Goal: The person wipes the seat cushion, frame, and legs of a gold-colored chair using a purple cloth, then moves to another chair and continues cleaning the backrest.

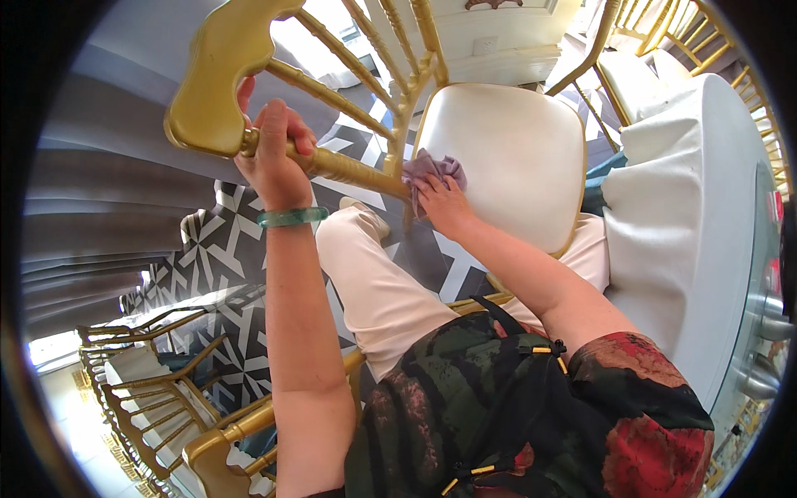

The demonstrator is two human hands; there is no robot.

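Note:
A gold chair (353, 173) with a spindled back and a white padded seat (506, 158) stands in front of me. My left hand (278, 153) is wrapped round the chair's side post, just beneath the curved top rail (220, 79). A green bangle (292, 217) circles that wrist. Under my right hand (444, 203) is a crumpled mauve cloth (433, 169), pressed against the seat's edge where it meets the back frame. The fingers lie over the cloth and hold it there.
To the right stands a table (689, 207) draped in white cloth, more gold chairs (701, 37) behind it. Other gold chairs (158, 390) fill the lower left. Grey curtains (108, 183) hang on the left above a patterned black-and-white floor (237, 324).

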